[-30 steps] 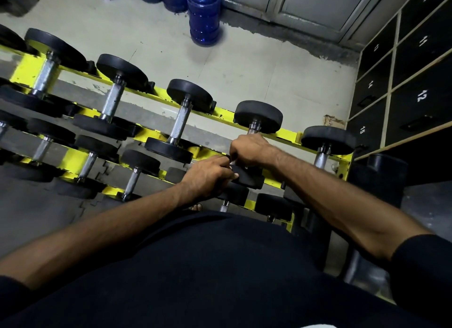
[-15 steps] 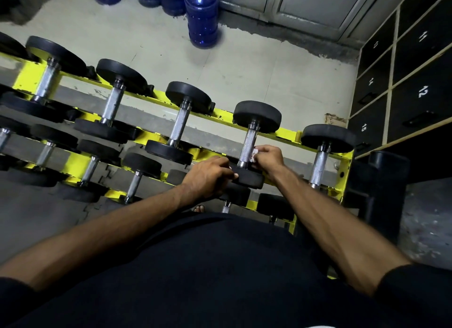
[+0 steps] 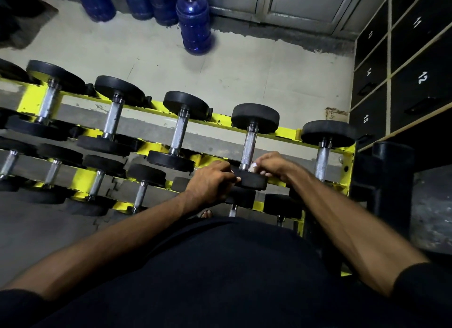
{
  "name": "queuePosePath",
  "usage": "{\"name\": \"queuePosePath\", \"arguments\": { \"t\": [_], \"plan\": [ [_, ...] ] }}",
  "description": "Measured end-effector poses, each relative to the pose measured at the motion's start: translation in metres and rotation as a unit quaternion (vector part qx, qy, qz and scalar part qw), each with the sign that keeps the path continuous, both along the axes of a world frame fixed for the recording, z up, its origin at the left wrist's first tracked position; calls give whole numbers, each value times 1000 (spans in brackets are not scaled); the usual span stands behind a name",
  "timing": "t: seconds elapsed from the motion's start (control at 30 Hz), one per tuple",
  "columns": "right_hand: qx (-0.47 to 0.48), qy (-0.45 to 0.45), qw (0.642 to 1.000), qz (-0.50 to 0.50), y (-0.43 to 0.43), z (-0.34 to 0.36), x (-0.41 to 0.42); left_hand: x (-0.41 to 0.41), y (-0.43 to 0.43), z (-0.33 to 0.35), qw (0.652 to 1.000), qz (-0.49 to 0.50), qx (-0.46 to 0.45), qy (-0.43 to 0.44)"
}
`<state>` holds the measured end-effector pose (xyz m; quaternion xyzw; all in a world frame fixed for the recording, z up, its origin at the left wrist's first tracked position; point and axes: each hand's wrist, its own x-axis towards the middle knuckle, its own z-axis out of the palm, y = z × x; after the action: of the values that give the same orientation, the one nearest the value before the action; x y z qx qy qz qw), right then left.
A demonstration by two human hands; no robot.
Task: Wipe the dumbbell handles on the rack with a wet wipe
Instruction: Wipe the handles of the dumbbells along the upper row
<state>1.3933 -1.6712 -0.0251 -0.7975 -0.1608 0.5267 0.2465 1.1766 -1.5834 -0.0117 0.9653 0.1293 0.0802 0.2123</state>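
Fingers of the right hand (image 3: pixel 275 166) pinch a wipe (image 3: pixel 253 167) at the 6 o'clock end of a dumbbell handle (image 3: pixel 248 145). Left hand (image 3: pixel 210 184) grips its near weight (image 3: pixel 254 181).

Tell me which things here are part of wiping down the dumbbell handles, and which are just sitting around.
Part of the job:
- wet wipe, pinched in the right hand
- dumbbell being wiped, its near head gripped by the left hand
- yellow rack with the other dumbbells

Just sitting around:
- blue water jugs on the floor
- numbered lockers
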Motion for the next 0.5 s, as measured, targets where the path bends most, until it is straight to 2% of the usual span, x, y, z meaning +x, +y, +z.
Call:
{"name": "queuePosePath", "arguments": {
  "t": [0.07, 0.17, 0.23, 0.3, 0.4, 0.5],
  "plan": [
    [8, -26, 1000, 2, -5, 9, 5, 0, 1, -1, 1000, 0, 4, 3],
    [69, -39, 996, 37, -5, 17, 1, 1, 0, -1, 1000, -2, 11, 3],
    [123, -102, 983, 85, -1, 17, -10, 0, -2, 0, 1000, 3, 11, -6],
    [156, -194, 957, 148, 4, 17, -18, 1, -2, -1, 1000, 9, 7, -11],
    [143, -326, 900, 252, 15, 22, -26, 0, -1, -1, 1000, 7, 7, -14],
    [101, -382, 869, 298, 24, 33, -31, 1, -2, 0, 1000, 16, 5, -24]
  ]
}}
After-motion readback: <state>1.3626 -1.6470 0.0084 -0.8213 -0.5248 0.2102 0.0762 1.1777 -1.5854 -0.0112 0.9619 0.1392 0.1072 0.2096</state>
